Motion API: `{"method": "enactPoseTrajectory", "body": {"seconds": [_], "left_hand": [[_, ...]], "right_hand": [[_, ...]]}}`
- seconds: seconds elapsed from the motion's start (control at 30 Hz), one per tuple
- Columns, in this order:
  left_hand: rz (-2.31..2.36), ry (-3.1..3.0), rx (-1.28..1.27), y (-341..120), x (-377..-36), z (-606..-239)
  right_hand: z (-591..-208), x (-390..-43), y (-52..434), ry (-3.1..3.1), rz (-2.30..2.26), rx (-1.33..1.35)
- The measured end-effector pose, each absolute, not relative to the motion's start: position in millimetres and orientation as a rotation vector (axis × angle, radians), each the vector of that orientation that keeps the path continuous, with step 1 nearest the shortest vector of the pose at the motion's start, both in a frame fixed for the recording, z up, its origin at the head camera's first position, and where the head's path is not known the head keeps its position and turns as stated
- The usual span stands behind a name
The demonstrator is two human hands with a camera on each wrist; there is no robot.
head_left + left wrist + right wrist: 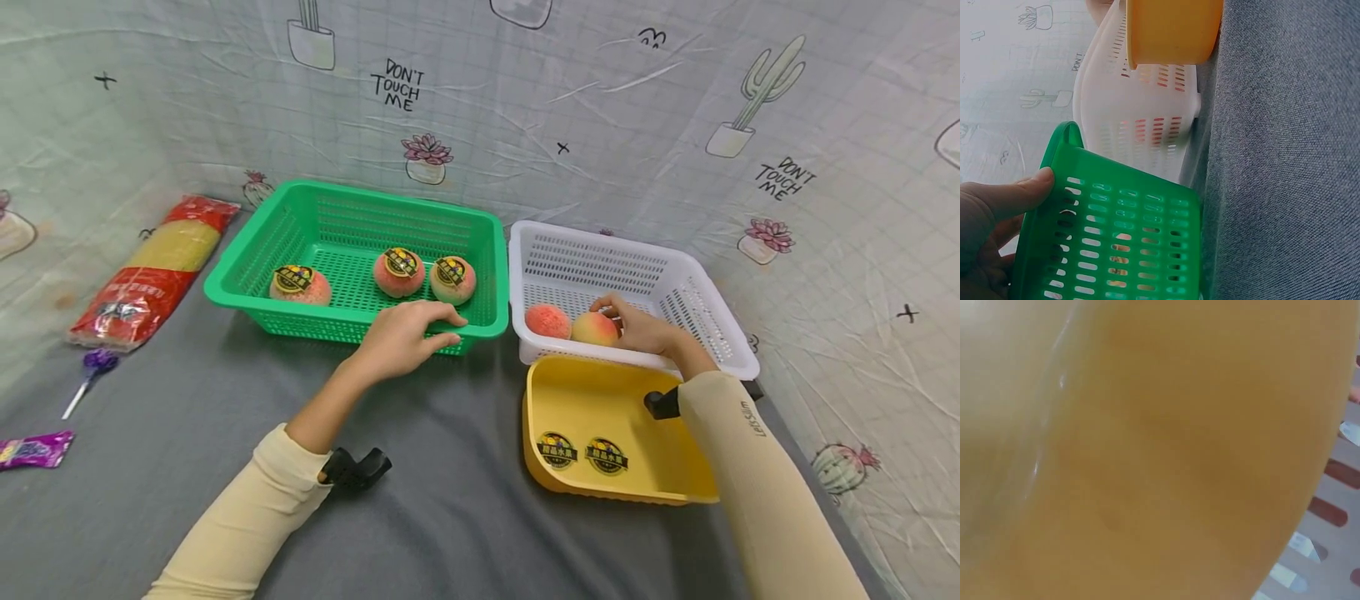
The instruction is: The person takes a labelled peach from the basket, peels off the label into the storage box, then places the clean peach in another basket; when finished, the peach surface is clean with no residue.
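My left hand [401,340] grips the front rim of the green basket [345,325] near its right corner, with the thumb outside, as the left wrist view also shows. Three pink peaches sit in this basket: one [307,287] at the left, another [397,275] towards the middle and a third [453,283] at the right, each with a round black-and-gold sticker. Inside the white basket [693,267], my right hand [637,327] holds a yellow-pink peach [594,328] from its right side. A redder peach [547,321] lies just left of it. No sticker shows on either.
A yellow bin [600,387] stands before the white basket, with two round stickers [557,450] inside; its wall [1210,456] fills most of the right wrist view. At the left lie a red-and-yellow packet [161,267], a purple lollipop [97,362] and a purple wrapped sweet [37,450].
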State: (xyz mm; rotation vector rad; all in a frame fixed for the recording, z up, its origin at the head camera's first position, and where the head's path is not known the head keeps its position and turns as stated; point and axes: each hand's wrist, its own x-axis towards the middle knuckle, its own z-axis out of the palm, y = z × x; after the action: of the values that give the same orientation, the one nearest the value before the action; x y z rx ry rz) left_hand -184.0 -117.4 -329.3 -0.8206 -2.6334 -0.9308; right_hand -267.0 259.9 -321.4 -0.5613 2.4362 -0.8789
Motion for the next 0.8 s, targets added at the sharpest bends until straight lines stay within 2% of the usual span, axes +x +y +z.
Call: {"method": "enactPoseTrajectory", "body": {"seconds": [0.3,0.57,0.8], "left_hand": [[-0.917,-2.647,-0.834,-119,-184,-329],[-1.156,-2.543,-0.880,-141,-188,-315],[-1.150,-2.482,-0.379,-216,-185,-291]], "right_hand": [[-297,-265,254,2.514,-0.873,-0.513],[-256,-260,196,2.953,-1.026,-0.443],[-256,-249,127,3.041,-1.188,-0.642]]}}
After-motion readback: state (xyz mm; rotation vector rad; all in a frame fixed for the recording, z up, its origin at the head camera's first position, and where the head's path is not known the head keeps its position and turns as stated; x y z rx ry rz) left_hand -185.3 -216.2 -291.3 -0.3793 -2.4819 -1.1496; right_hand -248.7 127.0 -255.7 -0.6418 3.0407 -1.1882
